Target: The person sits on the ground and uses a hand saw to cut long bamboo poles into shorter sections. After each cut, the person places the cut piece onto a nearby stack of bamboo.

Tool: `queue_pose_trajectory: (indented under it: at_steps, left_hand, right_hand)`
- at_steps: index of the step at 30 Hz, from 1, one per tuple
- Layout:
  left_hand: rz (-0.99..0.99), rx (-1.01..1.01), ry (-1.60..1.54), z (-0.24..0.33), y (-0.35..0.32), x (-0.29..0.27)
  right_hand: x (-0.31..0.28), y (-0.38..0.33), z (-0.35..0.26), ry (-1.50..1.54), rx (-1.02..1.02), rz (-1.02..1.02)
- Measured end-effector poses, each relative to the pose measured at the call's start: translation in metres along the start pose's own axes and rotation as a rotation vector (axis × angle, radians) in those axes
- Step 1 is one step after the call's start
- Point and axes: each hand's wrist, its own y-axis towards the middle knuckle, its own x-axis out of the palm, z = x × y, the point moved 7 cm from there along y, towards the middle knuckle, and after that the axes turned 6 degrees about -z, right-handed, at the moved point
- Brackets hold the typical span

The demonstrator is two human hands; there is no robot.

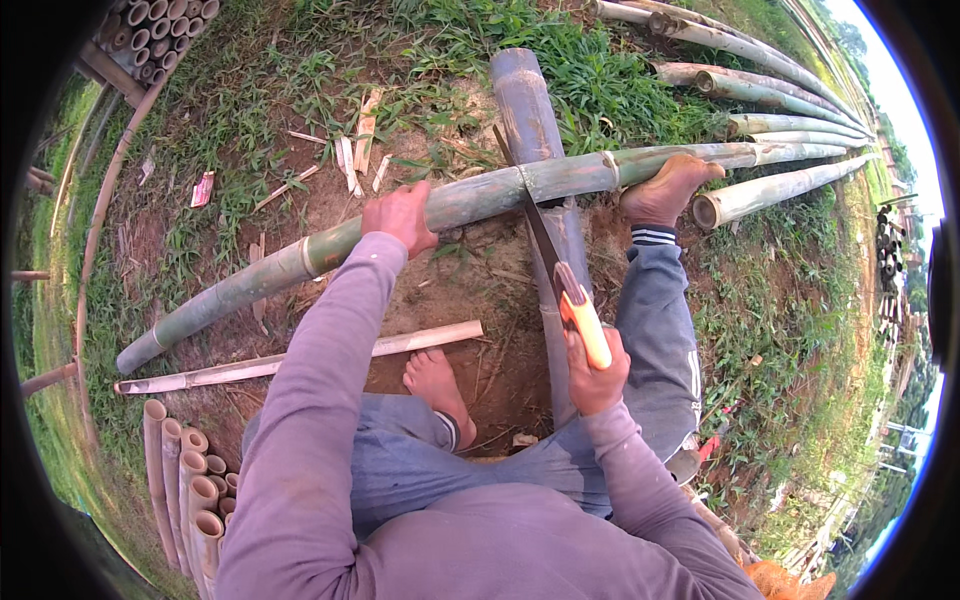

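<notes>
Left hand (400, 216) grip clenched on smooth green bamboo pole (480, 196), right hand (594, 372) on orange-handled saw (560, 275).

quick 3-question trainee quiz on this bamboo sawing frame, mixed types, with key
1. True or false: the left hand rests on the long bamboo pole.
2. What does the right hand grip? A) hammer B) saw C) rope
3. Which body part pins the pole right of the cut?

Key:
1. True.
2. B, by its orange handle, blade across the pole where it crosses the support log.
3. The bare right foot.
</notes>
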Motion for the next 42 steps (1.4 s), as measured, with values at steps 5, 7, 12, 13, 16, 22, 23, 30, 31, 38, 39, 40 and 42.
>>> queue_pose_trajectory:
  at_steps: [5, 7, 12, 13, 16, 22, 23, 30, 31, 38, 39, 40, 42]
  left_hand:
    - [-0.021, -0.037, -0.006, -0.007, -0.004, 0.000]
    - [-0.045, -0.026, -0.009, 0.004, -0.004, -0.014]
    - [0.015, -0.021, -0.019, -0.011, -0.007, -0.004]
    - [0.012, -0.003, -0.022, -0.004, -0.002, -0.001]
    - [0.020, -0.064, -0.006, -0.021, -0.009, 0.003]
    - [-0.026, -0.048, -0.011, -0.010, -0.006, -0.012]
    - [-0.016, -0.067, -0.005, -0.017, -0.007, -0.013]
    - [-0.017, 0.049, -0.018, 0.020, 0.005, -0.002]
    - [0.009, -0.040, -0.007, -0.015, -0.009, -0.001]
    - [-0.017, -0.075, -0.010, -0.017, -0.011, -0.008]
    - [-0.008, -0.023, -0.014, 0.001, -0.003, -0.012]
    - [-0.013, -0.099, 0.003, -0.023, -0.015, -0.007]
    - [-0.028, -0.076, 0.012, -0.012, -0.011, -0.006]
  right_hand:
    - [0.058, 0.123, -0.023, -0.011, 0.006, 0.000]
    - [0.021, 0.069, -0.031, 0.027, 0.007, 0.013]
    - [-0.042, -0.067, -0.024, -0.013, 0.093, -0.105]
    - [-0.047, -0.073, -0.031, -0.054, 0.119, -0.089]
    - [0.028, 0.028, -0.004, 0.085, -0.035, -0.027]
    - [0.056, 0.102, -0.013, -0.002, 0.009, 0.004]
    - [0.035, 0.061, -0.015, 0.063, -0.005, -0.034]
    - [-0.038, -0.062, -0.009, 0.032, 0.071, 0.053]
    - [0.008, -0.008, 0.006, 0.101, 0.000, -0.014]
    - [0.058, 0.080, 0.006, -0.019, 0.017, -0.003]
    - [0.022, 0.046, -0.005, -0.020, 0.007, 0.039]
    - [0.017, 0.014, -0.010, 0.060, -0.021, -0.017]
    - [-0.019, -0.037, -0.019, 0.044, 0.002, -0.012]
